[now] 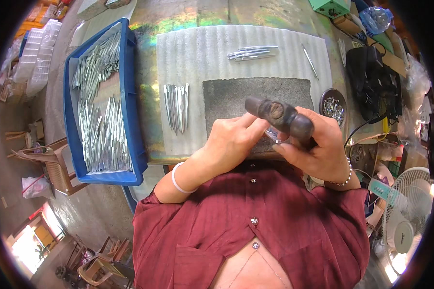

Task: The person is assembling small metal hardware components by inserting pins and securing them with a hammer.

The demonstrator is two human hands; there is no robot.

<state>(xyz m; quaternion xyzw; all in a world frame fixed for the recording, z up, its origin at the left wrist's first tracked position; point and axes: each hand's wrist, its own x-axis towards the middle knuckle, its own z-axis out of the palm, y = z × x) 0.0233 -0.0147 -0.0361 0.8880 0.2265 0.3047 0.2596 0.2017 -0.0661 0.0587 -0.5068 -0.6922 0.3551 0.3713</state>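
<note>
My right hand (327, 151) is closed around a hammer (277, 113), whose dark, rounded head is uppermost; its handle is hidden. Under the head, the fingers of my left hand (231, 142) pinch a thin silvery metal piece (273, 137), and my right thumb lies near its end. Most of that piece is covered, so I cannot tell its kind. Both hands are above the near edge of a dark grey slab (241, 98). The slab lies on a white foam sheet (193, 53).
A row of slim metal tools (177, 108) lies left of the slab, a small pile (252, 53) beyond it, and a single thin tool (310, 61) farther right. At left stands a blue tray (137, 103) full of similar pieces. A round dish (343, 101) holds small metal parts.
</note>
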